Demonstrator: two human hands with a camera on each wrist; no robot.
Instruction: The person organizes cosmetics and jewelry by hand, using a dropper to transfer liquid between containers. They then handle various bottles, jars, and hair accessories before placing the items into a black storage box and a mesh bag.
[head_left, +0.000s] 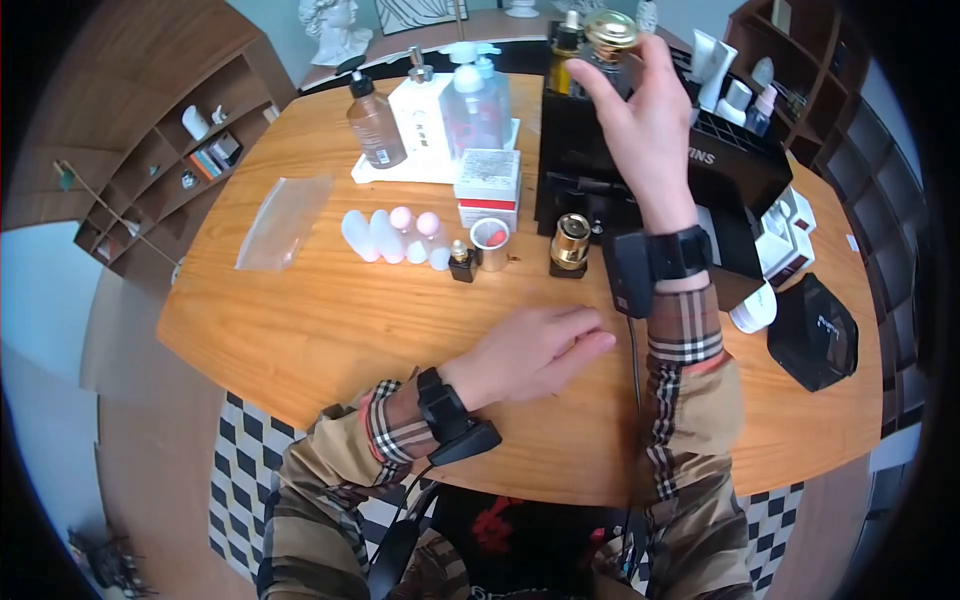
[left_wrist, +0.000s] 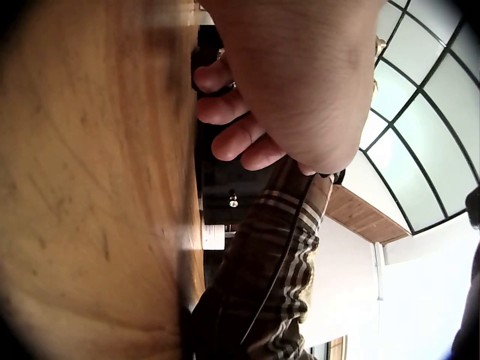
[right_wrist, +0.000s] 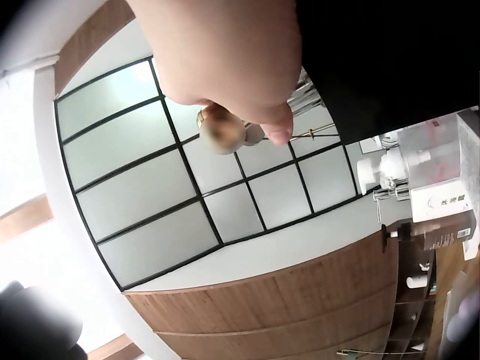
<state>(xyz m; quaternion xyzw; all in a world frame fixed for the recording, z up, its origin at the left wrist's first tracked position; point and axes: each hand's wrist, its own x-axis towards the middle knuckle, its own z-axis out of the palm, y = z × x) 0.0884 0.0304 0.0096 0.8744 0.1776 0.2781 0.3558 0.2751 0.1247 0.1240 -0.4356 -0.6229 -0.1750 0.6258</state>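
Right grip (head_left: 650, 140): curled around the gold-topped bottle (head_left: 612, 35), with the thumb kept apart from the fingers.
Bottle position: held at the top of the black organizer (head_left: 580, 150), just beside a dropper bottle (head_left: 564, 58).
Left grip (head_left: 530, 352): rested on the desk (head_left: 330, 330), fingers loosely bent, nothing held.
Gold-capped jar (head_left: 571, 245): stood upright before the organizer.

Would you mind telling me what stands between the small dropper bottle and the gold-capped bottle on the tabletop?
A small open cup stands between them, as the head view shows.
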